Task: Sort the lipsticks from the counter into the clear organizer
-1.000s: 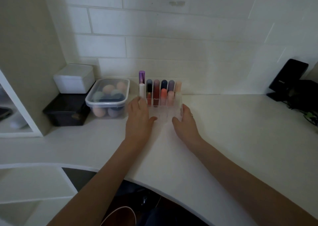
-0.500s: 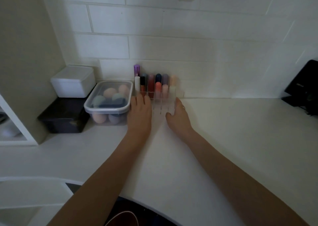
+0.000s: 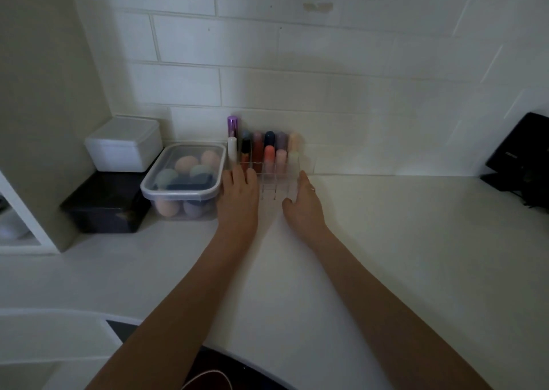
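Note:
The clear organizer [image 3: 274,188] stands on the white counter against the tiled wall. Several lipsticks [image 3: 269,155] in purple, white, red, navy, coral, pink and peach stand upright in its back rows; its front cells look bare. My left hand [image 3: 237,195] lies flat against the organizer's left side, fingers together. My right hand [image 3: 303,202] presses on its right side, thumb at the front corner. Both hands hold the organizer between them.
A lidded clear tub of makeup sponges [image 3: 184,178] sits just left of the organizer. Further left, a white box [image 3: 124,144] rests on a black box [image 3: 107,203] beside a cabinet wall. A black device [image 3: 518,154] stands at the far right.
Both hands have pushed the organizer away from me, back against the tiled wall. Over the last half second it has barely moved.

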{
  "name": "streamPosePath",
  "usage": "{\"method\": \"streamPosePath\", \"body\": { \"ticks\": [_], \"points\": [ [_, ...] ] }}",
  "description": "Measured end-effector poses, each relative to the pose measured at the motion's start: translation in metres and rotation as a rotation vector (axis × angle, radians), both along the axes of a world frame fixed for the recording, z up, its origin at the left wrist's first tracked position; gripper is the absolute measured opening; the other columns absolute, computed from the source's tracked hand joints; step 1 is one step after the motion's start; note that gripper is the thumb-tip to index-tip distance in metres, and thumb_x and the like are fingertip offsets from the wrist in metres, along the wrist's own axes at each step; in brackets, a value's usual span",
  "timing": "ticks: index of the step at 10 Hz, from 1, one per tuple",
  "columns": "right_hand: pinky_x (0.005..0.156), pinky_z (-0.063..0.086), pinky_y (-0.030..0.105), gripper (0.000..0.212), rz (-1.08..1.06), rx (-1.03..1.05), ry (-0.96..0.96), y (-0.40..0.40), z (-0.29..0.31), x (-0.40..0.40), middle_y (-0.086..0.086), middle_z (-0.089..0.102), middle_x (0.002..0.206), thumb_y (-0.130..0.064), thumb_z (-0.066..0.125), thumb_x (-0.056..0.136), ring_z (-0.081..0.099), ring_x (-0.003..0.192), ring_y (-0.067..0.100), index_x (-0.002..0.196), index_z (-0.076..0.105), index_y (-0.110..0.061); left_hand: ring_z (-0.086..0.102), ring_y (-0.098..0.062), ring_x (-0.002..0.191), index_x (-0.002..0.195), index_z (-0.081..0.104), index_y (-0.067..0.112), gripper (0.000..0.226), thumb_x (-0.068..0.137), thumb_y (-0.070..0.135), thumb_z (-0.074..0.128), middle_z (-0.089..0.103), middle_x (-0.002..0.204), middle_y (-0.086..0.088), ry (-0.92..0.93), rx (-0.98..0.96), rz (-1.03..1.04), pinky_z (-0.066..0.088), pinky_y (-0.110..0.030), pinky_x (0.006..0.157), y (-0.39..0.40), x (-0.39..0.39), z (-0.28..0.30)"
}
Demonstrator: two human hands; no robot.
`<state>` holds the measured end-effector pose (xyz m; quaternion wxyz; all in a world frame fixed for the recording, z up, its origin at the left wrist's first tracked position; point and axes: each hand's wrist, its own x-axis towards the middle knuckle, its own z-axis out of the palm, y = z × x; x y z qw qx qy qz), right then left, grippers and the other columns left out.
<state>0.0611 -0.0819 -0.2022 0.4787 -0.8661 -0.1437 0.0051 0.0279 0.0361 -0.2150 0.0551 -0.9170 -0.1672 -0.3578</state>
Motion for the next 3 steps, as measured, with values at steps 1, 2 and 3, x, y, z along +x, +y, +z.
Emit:
{"method": "streamPosePath", "body": {
  "ticks": [1,2,3],
  "points": [
    [0.114,0.020,0.028,0.072,-0.010,0.050,0.017,0.000,0.002,-0.003,0.014,0.021,0.157,0.001,0.045,0.090,0.022,0.145,0.025,0.151,0.007,-0.005,0.059,-0.028,0.077,0.085,0.052,0.008,0.042,0.055,0.007,0.082,0.061,0.087,-0.015,-0.029,-0.054,-0.045,0.048,-0.029,0.054,0.001,-0.002,0.000],
    [0.115,0.023,0.029,0.070,-0.093,0.225,-0.027,-0.003,0.007,-0.007,0.013,0.026,0.155,0.006,0.043,0.089,0.026,0.143,0.025,0.150,0.013,-0.007,0.058,-0.035,0.072,0.092,0.047,0.003,0.038,0.064,-0.013,0.065,0.058,0.085,-0.021,-0.152,-0.149,-0.209,0.050,-0.035,0.053,0.002,-0.004,-0.001],
    [0.101,0.033,0.016,0.062,-0.238,0.532,-0.199,-0.015,0.041,-0.002,0.011,0.047,0.139,0.013,0.041,0.084,0.044,0.129,0.019,0.142,0.035,-0.007,0.056,-0.032,0.075,0.097,0.052,-0.001,0.023,0.078,-0.013,0.049,0.055,0.088,-0.016,-0.321,-0.394,-0.428,0.051,-0.040,0.063,0.001,-0.015,0.015]
  ]
}}
